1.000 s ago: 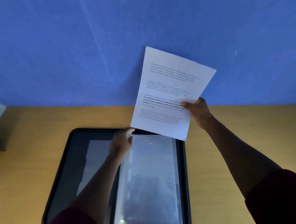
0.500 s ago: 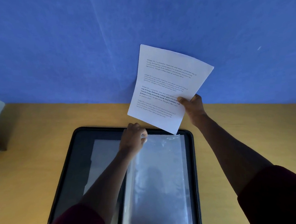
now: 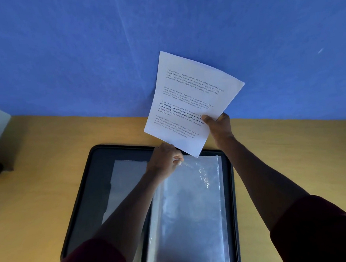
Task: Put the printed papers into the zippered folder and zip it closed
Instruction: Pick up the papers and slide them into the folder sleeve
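— What is cut off or hidden?
— The zippered folder point(image 3: 229, 188) is cropped by the lower edge; part of it is covered by the forearms.
— And the printed papers point(image 3: 188, 101)?
— The smaller lines cannot be read.

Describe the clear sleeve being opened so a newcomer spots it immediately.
On the yellow wooden table lies an open black zippered folder. Its right half holds clear plastic sleeves; the left hand pinches the crinkled top one's upper corner.

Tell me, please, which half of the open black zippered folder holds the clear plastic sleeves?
The right half of the black zippered folder, under the left hand: its clear plastic sleeves look glossy, while the left half shows one flat grey pocket.
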The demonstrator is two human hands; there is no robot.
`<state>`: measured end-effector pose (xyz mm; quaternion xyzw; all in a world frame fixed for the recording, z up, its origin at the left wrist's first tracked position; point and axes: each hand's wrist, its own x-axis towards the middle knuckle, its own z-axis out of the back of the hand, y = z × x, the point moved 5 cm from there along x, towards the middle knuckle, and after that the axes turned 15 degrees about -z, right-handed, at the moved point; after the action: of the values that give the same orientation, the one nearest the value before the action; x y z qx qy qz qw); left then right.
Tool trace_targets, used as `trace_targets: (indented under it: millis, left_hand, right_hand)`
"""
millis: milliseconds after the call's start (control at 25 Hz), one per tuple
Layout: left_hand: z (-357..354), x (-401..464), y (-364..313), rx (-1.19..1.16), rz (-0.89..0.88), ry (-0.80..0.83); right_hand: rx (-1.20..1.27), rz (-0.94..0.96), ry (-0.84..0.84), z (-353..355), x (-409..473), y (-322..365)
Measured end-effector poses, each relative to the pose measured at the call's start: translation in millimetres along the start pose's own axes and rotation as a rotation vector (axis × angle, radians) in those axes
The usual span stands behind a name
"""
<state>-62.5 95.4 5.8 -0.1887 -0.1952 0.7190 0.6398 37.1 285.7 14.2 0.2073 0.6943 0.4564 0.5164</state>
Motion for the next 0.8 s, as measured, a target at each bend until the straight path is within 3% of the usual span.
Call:
trace_targets:
  millis: [800]
  left_hand:
    - [5, -1, 6, -0.012, 0.028, 0.016]
  right_hand:
    - [-0.183, -0.053, 0.069, 25, 6, -13]
